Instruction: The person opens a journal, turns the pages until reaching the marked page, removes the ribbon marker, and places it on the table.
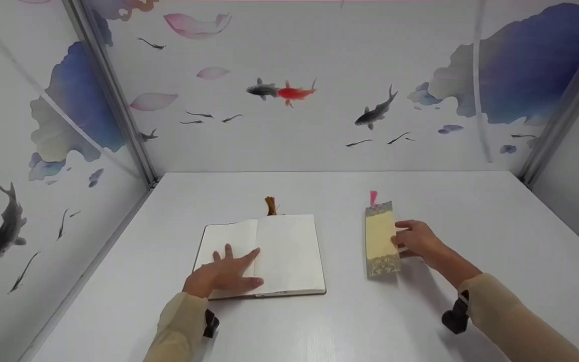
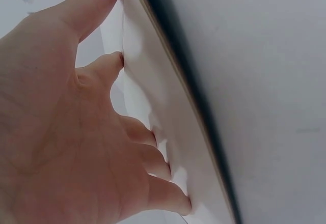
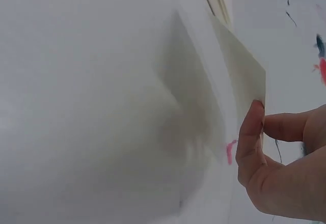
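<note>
An open notebook (image 1: 289,251) with blank white pages lies on the table. My left hand (image 1: 231,274) rests on its left page, fingers spread and straight; the left wrist view shows the fingertips (image 2: 175,198) against the page. To the right of the notebook, my right hand (image 1: 417,240) pinches a bookmark (image 1: 381,234) by its right edge. This bookmark is a pale yellow card with glittery silver bands at both ends and a pink ribbon (image 1: 373,197) at the top. In the right wrist view, thumb and fingers hold the card's edge (image 3: 244,71), tilted above the table.
A brown-orange tassel (image 1: 270,206) sticks out beyond the notebook's far edge. The white table (image 1: 345,322) is enclosed by printed panels (image 1: 294,136) with fish and petals at the back and sides. Metal posts (image 1: 113,90) stand at the back corners.
</note>
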Demonstrator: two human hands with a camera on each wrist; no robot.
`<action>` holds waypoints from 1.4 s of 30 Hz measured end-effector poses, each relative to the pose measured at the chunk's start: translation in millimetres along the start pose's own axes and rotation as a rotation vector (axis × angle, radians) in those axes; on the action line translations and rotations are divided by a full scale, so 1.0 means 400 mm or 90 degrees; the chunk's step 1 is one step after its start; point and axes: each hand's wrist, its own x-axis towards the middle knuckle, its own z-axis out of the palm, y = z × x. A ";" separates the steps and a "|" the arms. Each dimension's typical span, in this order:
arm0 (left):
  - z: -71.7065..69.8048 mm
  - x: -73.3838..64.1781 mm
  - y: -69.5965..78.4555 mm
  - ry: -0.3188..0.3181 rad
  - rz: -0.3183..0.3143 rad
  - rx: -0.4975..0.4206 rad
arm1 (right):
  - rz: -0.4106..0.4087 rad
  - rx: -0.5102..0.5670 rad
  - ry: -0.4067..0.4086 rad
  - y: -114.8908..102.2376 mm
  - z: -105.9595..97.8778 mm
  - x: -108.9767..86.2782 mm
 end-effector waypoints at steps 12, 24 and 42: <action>-0.003 -0.003 0.007 0.002 -0.007 -0.010 | 0.022 -0.177 0.009 0.041 0.008 -0.002; 0.001 0.000 0.007 0.016 -0.013 -0.011 | -0.038 -0.374 0.040 0.013 0.034 -0.011; 0.006 0.002 0.003 0.027 -0.014 -0.021 | -0.280 -0.283 0.090 -0.079 0.206 -0.073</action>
